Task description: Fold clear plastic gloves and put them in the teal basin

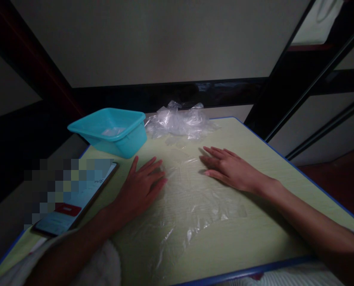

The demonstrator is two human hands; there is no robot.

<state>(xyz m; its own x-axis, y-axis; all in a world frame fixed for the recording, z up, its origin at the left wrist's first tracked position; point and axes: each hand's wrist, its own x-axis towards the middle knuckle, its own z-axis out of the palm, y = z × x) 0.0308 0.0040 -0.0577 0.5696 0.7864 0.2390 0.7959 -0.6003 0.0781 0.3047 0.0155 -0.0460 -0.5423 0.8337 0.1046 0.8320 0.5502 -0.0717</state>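
A thin, clear plastic bag or sheet [194, 198] lies spread and slightly wrinkled on the pale yellow table [272, 234]. At its left edge rests my left hand [142, 183], palm down with the fingers apart. My right hand [229, 169] is over the upper right side of the plastic, fingers stretched out, holding nothing. Whether its fingertips touch the sheet I cannot tell. Beyond both hands sits a crumpled heap of clear plastic [179, 121] near the table's far edge.
A turquoise plastic basin [132, 141] stands at the back left with some clear plastic inside. A phone [84, 194] with a lit screen, partly blurred out, lies along the left edge. Blue edging [308, 176] rims the table, and a panelled wall [165, 43] rises behind it.
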